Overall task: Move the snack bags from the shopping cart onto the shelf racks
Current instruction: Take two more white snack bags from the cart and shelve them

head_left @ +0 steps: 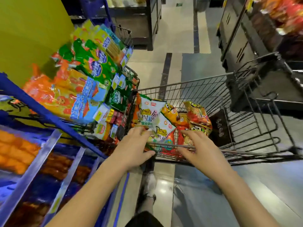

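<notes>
Far from done, by look. Cart (180,83) holds heap of bags (196,115) at near end, none lifted clear. Rack (41,110) on left packed with snacks; source unclear. Left hand (136,145) grips white bag (150,114) at lower edge. Right hand (195,145) open, fingers spread over red bags, holding nothing.

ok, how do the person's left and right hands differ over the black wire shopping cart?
Left hand pinches a white printed snack bag between fingers and thumb; right hand holds nothing, fingers spread. Left hand sits at the left corner of the black wire shopping cart, beside the blue shelf rack; right hand is mid-cart above the red-orange snack bags, contact unclear. Both reach over the cart's near rim.
</notes>
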`<act>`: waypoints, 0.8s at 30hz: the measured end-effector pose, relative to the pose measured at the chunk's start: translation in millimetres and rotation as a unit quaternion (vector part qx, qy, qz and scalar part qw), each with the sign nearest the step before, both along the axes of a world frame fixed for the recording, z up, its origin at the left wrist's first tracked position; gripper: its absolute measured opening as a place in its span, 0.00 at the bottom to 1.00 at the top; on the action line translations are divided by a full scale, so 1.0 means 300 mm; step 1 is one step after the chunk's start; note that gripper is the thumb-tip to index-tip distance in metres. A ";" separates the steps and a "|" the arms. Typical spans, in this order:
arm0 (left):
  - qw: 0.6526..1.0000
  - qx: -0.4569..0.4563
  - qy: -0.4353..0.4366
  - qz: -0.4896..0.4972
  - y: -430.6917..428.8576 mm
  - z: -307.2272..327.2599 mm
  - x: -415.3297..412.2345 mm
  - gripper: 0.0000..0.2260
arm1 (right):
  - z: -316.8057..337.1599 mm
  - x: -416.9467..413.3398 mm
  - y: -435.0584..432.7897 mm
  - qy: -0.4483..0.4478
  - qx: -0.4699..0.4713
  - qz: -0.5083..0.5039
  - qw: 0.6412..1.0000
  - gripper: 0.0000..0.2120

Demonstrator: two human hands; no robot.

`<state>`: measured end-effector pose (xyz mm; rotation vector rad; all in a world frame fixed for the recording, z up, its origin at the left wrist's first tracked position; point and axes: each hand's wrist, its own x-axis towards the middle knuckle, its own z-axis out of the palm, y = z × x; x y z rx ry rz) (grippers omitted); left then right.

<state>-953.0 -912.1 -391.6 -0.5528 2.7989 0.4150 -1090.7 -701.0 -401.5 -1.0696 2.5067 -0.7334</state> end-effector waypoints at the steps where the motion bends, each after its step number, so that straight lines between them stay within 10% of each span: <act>1: 1.000 0.008 -0.001 -0.005 -0.047 -0.021 -0.031 0.33 | -0.020 -0.025 -0.043 0.001 0.007 -0.003 1.000 0.29; 24: 0.981 0.142 -0.128 -0.008 -0.469 -0.419 -0.509 0.38 | -0.384 -0.430 -0.452 -0.132 0.126 -0.064 0.981 0.28</act>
